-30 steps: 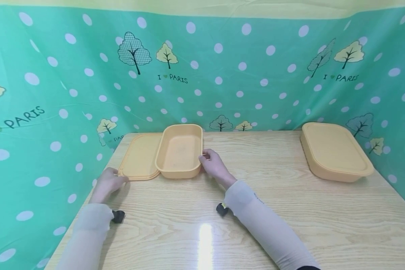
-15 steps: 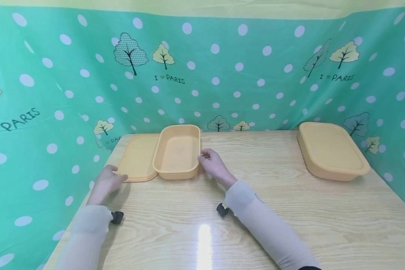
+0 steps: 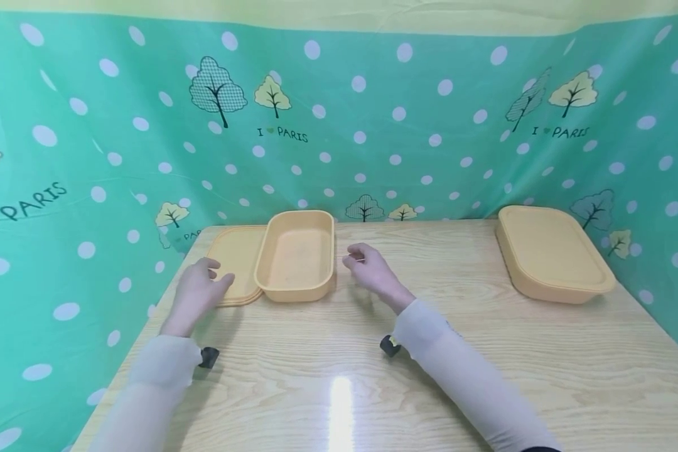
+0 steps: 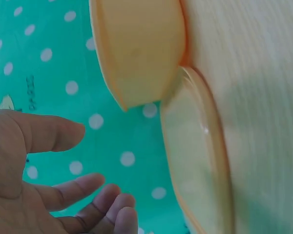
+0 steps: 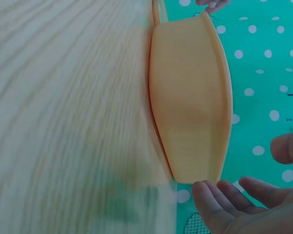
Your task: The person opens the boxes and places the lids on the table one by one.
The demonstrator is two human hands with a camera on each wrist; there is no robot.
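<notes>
A pale orange rectangular food container (image 3: 296, 294), uncovered, stands at the back left of the table. Its right side wall (image 5: 190, 97) fills the middle of the right wrist view. A flat lid (image 3: 242, 257) of the same colour lies to its left, partly behind the container's rim. My left hand (image 3: 198, 292) hovers over the lid's near left corner with thumb and fingers spread, and nothing is between them. Just right of the container, my right hand (image 3: 375, 273) is held apart from the wall, its fingers loosely bent and holding nothing.
A second pale orange container (image 3: 554, 251) with its lid on sits at the back right of the wooden table (image 3: 429, 376). A green polka-dot curtain (image 3: 407, 138) hangs behind the table and along both sides.
My left hand has left the lid's corner, moving up and rightward over it. My right hand has let go of the container's right rim and drawn back to the right.
</notes>
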